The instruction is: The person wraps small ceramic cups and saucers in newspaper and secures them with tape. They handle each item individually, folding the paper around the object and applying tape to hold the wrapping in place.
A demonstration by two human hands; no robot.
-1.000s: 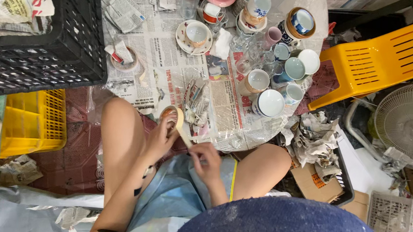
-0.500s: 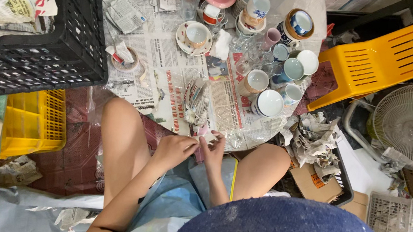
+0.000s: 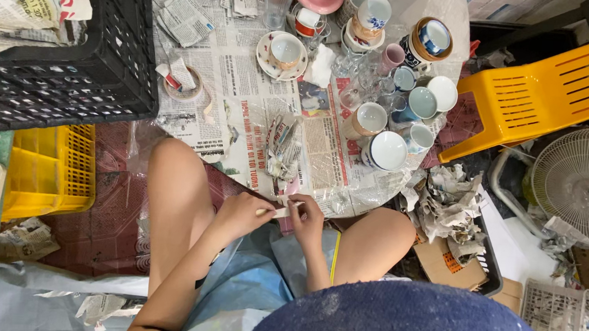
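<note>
We pinch a short strip of masking tape (image 3: 282, 211) between our left hand (image 3: 242, 213) and right hand (image 3: 307, 219), both closed on it, beside the newspaper-covered table (image 3: 244, 101)

Table (image 3: 245, 81) covered in matt printed newspaper under a clear glossy plastic sheet. Cups (image 3: 385, 150) glazed ceramic, shiny. Black crate (image 3: 74, 84) and yellow chair (image 3: 551, 86) moulded plastic, smooth. Tape strip (image 3: 281, 212) pale, matt paper. Wrapped bundle (image 3: 281, 144) crumpled newsprint.
</note>
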